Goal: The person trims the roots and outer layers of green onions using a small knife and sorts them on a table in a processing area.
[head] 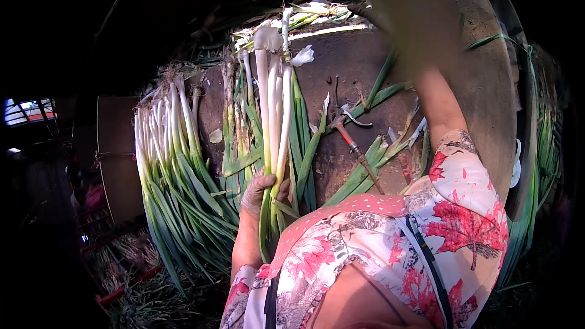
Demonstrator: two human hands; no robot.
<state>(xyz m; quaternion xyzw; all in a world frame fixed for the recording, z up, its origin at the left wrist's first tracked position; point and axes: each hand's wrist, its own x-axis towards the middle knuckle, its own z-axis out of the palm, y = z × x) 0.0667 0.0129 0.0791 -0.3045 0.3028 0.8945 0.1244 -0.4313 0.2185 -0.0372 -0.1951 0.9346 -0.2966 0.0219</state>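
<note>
My left hand (265, 189), in a dirty pale glove, grips several long green onions (274, 114) around their stalks where white turns to green. Their white ends point away from me. A pale translucent flap (268, 39) lies over the far ends. My right forearm (441, 96) reaches forward on the right side. A large blurred shape (402, 13) close to the camera covers the hand, so its fingers and anything in them cannot be made out. To the left lies a large pile of green onions (183, 155), white ends aligned.
On the brown board (329, 61) rests a hand tool (351, 140) with a red section on its handle. Loose leaves (374, 160) and peeled skins (303, 55) are scattered around it. A curved panel (484, 82) rises at right. More onions (544, 146) stand beyond it.
</note>
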